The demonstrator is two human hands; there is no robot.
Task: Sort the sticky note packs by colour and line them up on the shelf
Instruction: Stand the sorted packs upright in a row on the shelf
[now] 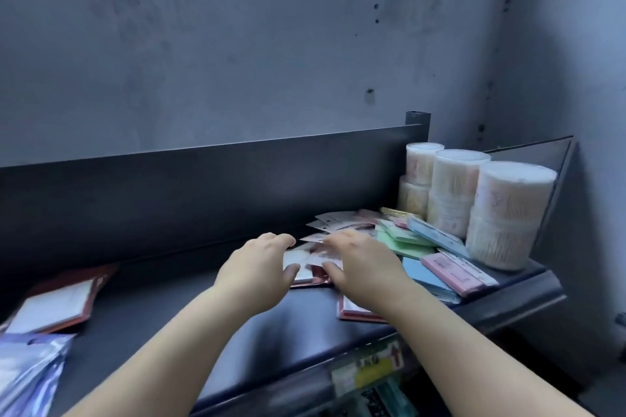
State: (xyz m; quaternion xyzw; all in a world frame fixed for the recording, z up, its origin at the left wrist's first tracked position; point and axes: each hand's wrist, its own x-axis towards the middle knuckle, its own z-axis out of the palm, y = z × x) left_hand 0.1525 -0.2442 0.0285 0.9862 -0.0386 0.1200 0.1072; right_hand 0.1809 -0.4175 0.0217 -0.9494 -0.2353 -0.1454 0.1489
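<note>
Gathering reds: our left hand (261, 261) pinches a red-edged pack (303, 276) on the shelf (169, 315); right hand (362, 264) curls over it, grip too blurred to tell. Next we'd carry it to the red stack (57, 301) far left.

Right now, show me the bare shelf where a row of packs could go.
Bare: the dark shelf between the red-edged pack at the left and the left hand, through to the front edge. Crowded: the right end, from the right hand over the pastel packs to the swab tubs.
</note>
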